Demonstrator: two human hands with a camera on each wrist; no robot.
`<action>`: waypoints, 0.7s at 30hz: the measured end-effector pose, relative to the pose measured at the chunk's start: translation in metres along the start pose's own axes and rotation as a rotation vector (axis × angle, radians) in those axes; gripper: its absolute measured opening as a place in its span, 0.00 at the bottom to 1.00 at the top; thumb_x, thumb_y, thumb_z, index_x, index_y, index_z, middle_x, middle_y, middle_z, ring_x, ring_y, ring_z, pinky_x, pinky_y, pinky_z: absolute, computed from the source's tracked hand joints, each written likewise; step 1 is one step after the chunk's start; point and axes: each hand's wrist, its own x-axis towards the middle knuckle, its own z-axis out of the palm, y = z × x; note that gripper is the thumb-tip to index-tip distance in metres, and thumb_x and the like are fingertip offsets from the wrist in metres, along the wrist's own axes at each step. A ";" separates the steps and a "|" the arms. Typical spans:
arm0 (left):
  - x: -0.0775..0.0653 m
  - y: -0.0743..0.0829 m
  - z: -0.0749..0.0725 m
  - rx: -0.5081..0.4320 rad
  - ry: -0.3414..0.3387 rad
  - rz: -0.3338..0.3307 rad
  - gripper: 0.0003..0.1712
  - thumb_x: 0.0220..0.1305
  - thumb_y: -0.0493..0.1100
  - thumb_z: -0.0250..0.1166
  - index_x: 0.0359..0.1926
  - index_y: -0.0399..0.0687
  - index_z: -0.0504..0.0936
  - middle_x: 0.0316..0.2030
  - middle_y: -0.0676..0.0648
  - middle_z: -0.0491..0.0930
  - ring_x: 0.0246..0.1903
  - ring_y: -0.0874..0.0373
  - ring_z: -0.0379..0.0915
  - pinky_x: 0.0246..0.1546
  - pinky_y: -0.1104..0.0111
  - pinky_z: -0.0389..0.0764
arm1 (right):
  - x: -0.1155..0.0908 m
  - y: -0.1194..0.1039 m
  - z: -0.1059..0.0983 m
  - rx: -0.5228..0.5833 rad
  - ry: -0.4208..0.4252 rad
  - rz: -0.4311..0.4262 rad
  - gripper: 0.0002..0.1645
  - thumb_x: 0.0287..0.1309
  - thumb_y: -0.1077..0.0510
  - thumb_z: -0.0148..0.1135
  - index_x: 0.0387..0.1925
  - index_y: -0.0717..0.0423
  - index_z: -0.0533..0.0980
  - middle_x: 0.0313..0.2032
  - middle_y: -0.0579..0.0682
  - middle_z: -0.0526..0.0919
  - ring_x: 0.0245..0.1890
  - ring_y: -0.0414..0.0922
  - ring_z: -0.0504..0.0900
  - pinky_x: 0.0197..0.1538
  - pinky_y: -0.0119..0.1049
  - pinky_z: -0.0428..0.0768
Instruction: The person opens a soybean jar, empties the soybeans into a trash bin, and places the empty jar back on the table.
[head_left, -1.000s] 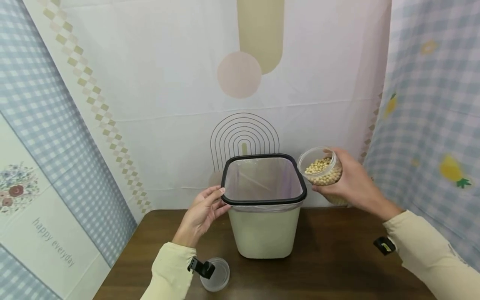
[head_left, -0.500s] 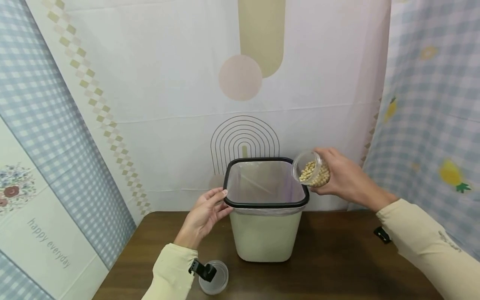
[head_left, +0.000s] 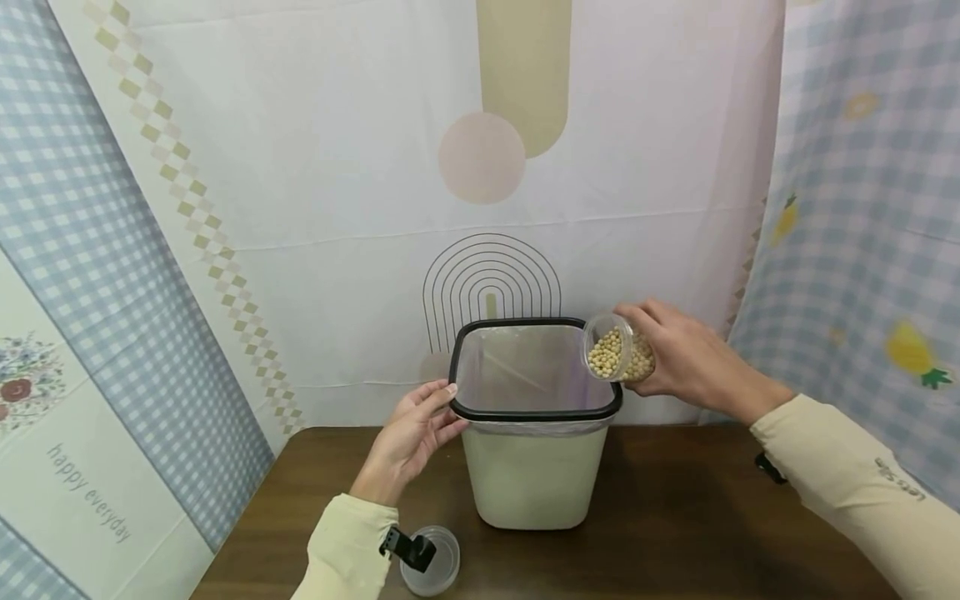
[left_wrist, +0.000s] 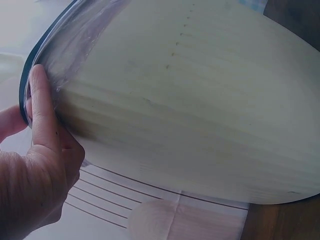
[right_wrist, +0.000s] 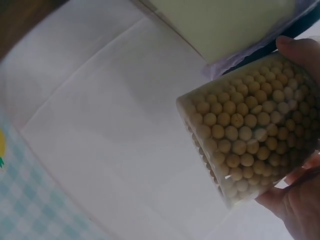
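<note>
A pale green trash bin (head_left: 534,479) with a black rim stands upright on the table, lined with a thin clear-purplish bag (head_left: 510,362). My left hand (head_left: 408,433) pinches its rim at the left, thumb on top and fingers below; the left wrist view shows fingers against the bin's side (left_wrist: 200,115). My right hand (head_left: 686,362) grips a clear plastic jar (head_left: 640,360) of soybeans, tipped sideways over the bin's right rim, its mouth facing left above the opening. Beans (head_left: 604,354) lie up near the mouth. In the right wrist view the jar (right_wrist: 245,130) looks packed with beans.
A clear round lid (head_left: 446,567) lies on the brown table (head_left: 675,517) by the left wrist. A patterned white cloth (head_left: 337,208) hangs right behind the bin. Blue checked cloths hang at the left (head_left: 97,167) and right (head_left: 847,267).
My right hand has moved left and tilted the jar further, bringing its mouth over the bin's right rim. The beans have slid toward the mouth. My left hand keeps its hold on the rim.
</note>
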 end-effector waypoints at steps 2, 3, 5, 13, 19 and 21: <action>0.000 -0.001 0.000 0.000 0.000 0.000 0.16 0.79 0.37 0.59 0.60 0.36 0.69 0.39 0.49 0.73 0.33 0.61 0.76 0.41 0.72 0.89 | 0.000 0.001 0.001 -0.018 0.001 -0.020 0.63 0.26 0.56 0.92 0.69 0.56 0.71 0.47 0.55 0.80 0.40 0.54 0.83 0.37 0.54 0.86; 0.000 -0.001 0.000 -0.002 0.001 -0.001 0.16 0.79 0.37 0.59 0.61 0.36 0.69 0.39 0.49 0.74 0.33 0.61 0.76 0.41 0.72 0.89 | 0.000 0.001 0.001 -0.026 0.003 -0.028 0.63 0.26 0.56 0.92 0.69 0.56 0.71 0.47 0.55 0.80 0.40 0.55 0.83 0.38 0.55 0.86; -0.001 -0.001 -0.001 -0.003 -0.001 -0.002 0.17 0.79 0.37 0.59 0.62 0.35 0.69 0.39 0.49 0.74 0.33 0.61 0.76 0.40 0.72 0.89 | -0.001 0.001 0.001 -0.033 0.006 -0.040 0.63 0.26 0.56 0.92 0.69 0.56 0.70 0.47 0.55 0.80 0.40 0.55 0.83 0.38 0.56 0.86; 0.000 -0.001 -0.001 -0.001 -0.005 0.003 0.19 0.80 0.37 0.58 0.65 0.34 0.67 0.39 0.49 0.74 0.33 0.62 0.76 0.40 0.73 0.88 | 0.000 0.002 -0.002 -0.109 0.034 -0.151 0.65 0.24 0.56 0.93 0.70 0.57 0.71 0.53 0.58 0.80 0.48 0.60 0.83 0.46 0.63 0.84; 0.001 -0.001 -0.001 0.001 -0.009 0.003 0.19 0.80 0.37 0.58 0.65 0.34 0.67 0.40 0.49 0.74 0.33 0.62 0.77 0.40 0.73 0.88 | 0.001 0.003 -0.004 -0.183 0.019 -0.195 0.67 0.22 0.53 0.95 0.71 0.57 0.71 0.56 0.60 0.80 0.53 0.63 0.81 0.53 0.66 0.82; 0.001 -0.001 -0.001 0.001 -0.007 0.002 0.19 0.80 0.37 0.58 0.64 0.34 0.67 0.40 0.49 0.74 0.33 0.62 0.76 0.40 0.73 0.88 | 0.001 0.003 -0.004 -0.189 0.015 -0.199 0.68 0.22 0.53 0.95 0.71 0.57 0.71 0.56 0.60 0.80 0.53 0.63 0.81 0.53 0.67 0.81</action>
